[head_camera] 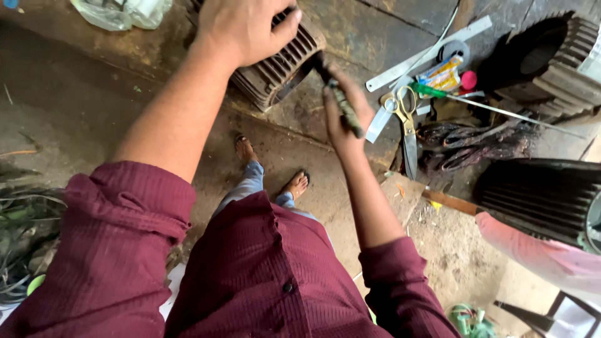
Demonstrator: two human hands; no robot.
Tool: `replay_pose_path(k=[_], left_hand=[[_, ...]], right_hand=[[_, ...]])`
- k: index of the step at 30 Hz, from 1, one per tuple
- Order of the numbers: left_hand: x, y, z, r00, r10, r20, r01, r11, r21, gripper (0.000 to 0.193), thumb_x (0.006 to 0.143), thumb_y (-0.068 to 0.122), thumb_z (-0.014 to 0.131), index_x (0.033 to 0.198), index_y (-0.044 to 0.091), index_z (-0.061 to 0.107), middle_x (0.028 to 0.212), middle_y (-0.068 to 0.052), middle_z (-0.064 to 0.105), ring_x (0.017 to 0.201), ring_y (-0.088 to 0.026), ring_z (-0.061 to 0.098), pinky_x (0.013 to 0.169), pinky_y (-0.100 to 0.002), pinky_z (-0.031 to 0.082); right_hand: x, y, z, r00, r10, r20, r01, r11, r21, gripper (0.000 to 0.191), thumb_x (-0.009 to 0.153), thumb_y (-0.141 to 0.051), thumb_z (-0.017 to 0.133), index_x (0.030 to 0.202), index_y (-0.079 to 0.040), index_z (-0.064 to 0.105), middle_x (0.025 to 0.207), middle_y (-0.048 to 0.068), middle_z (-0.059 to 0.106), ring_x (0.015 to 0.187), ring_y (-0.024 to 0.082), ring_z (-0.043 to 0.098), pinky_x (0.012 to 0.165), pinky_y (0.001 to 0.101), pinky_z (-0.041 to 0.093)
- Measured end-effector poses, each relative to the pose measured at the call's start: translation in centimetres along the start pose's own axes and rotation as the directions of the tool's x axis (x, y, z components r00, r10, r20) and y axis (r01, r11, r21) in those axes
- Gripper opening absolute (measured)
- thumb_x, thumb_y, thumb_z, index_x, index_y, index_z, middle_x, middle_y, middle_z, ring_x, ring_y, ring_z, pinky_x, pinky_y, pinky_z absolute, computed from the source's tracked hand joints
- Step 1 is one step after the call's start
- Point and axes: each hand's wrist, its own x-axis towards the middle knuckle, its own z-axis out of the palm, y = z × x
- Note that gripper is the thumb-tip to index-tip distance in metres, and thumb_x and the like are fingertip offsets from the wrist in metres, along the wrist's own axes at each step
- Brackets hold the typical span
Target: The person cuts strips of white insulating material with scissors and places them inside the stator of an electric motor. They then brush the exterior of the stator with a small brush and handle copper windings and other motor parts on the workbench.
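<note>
My left hand [241, 28] rests on top of a ribbed grey motor housing [282, 66] at the edge of a worn workbench, fingers curled over it. My right hand [343, 109] grips the greenish handle of a long tool [341, 100], whose dark tip touches the housing's right side. Both arms wear rolled maroon sleeves.
Scissors [405, 122], a metal ruler [432, 50], a green-handled screwdriver [438, 92], tape roll, small packets and a tangle of dark wire [476, 144] lie on the bench. Two more finned housings [557, 56] [538, 197] stand right. Another person's pink sleeve [538, 250] is lower right. Wires pile at left.
</note>
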Motion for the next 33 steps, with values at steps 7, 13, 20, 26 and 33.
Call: replay_pose_path(k=[7,13,20,26,33], left_hand=[[0.3,-0.2,-0.1,0.999,0.034,-0.012,-0.034,0.999,0.023,0.027,0.102,0.039,0.069,0.102,0.014,0.079,0.09,-0.011,0.075,0.078,-0.032,0.071,0.066,-0.047,0.054],[0.4,-0.1,-0.3,0.988,0.125,-0.09,-0.118,0.99,0.078,0.024,0.101,0.034,0.068,0.096,0.013,0.078,0.096,-0.007,0.075,0.088,-0.03,0.071,0.077,-0.047,0.054],[0.2,0.0,-0.2,0.987,0.128,-0.1,-0.119,0.989,0.087,0.025,0.103,0.034,0.068,0.096,0.012,0.077,0.095,-0.008,0.074,0.087,-0.03,0.071,0.076,-0.047,0.054],[0.4,0.3,-0.5,0.998,0.048,-0.032,-0.047,0.999,0.025,0.026,0.102,0.036,0.071,0.099,0.011,0.079,0.093,-0.01,0.075,0.081,-0.032,0.07,0.07,-0.047,0.053],[0.2,0.5,-0.5,0.997,0.056,-0.047,-0.056,0.998,0.019,0.024,0.1,0.032,0.069,0.102,0.01,0.079,0.093,-0.011,0.074,0.081,-0.032,0.069,0.069,-0.047,0.052]], right_hand=[[0.6,-0.4,-0.9,0.964,-0.257,0.066,0.255,0.966,0.033,0.036,0.094,-0.003,0.064,0.13,-0.008,0.066,0.136,0.014,0.069,0.114,0.028,0.073,0.1,0.0353,0.058],[-0.4,0.8,0.2,0.886,-0.366,0.284,0.402,0.912,-0.08,0.034,0.083,-0.008,0.074,0.117,-0.012,0.072,0.123,0.012,0.074,0.103,0.032,0.072,0.098,0.0465,0.054],[-0.6,3.0,0.5,0.962,-0.239,0.133,0.25,0.966,-0.071,0.026,0.084,-0.005,0.072,0.11,-0.008,0.068,0.111,0.013,0.072,0.101,0.033,0.072,0.093,0.0386,0.058],[-0.1,2.8,0.4,0.978,-0.208,-0.009,0.207,0.978,-0.036,0.022,0.095,-0.005,0.071,0.117,-0.007,0.07,0.126,0.015,0.071,0.115,0.034,0.073,0.099,0.039,0.058],[-0.6,2.8,0.4,0.981,-0.192,-0.005,0.192,0.981,0.036,0.028,0.099,-0.006,0.069,0.127,-0.006,0.069,0.13,0.017,0.071,0.119,0.033,0.072,0.104,0.0408,0.056]])
